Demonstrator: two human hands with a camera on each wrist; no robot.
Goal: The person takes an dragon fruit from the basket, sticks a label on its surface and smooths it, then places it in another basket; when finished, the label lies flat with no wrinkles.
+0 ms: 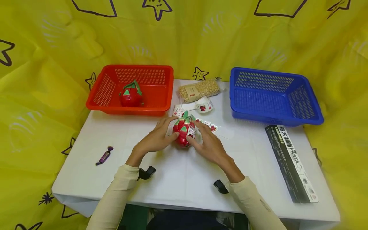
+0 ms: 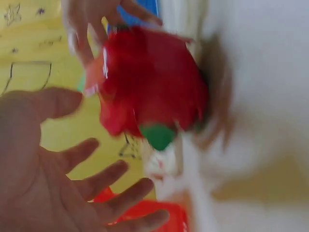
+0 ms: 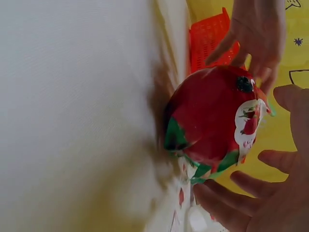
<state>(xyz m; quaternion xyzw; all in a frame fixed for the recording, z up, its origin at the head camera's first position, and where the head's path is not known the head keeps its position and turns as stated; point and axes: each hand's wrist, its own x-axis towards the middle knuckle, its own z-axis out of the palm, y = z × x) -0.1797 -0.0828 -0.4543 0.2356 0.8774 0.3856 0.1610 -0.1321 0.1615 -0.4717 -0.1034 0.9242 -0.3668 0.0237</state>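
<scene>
A red dragon fruit [image 1: 182,138] with green leaf tips lies on the white table between my two hands. It carries a white sticker [image 3: 245,126] printed with a small fruit picture. On its left side, my left hand [image 1: 156,137] has its fingers spread, the thumb close to the skin. From the right, my right hand [image 1: 209,144] faces it with loosely extended fingers; its fingertips come right up to the leaves in the right wrist view. Just behind the fruit are a roll of stickers [image 1: 204,105] and a strip of similar stickers [image 1: 211,126].
A red basket [image 1: 138,111] at the back left contains another dragon fruit [image 1: 131,96]. The blue basket [image 1: 276,119] stands back right, with a long black pasta box [image 1: 290,166] in front. A bag of yellowish grains [image 1: 205,88] lies between the baskets; a purple-wrapped candy [image 1: 104,156] lies left.
</scene>
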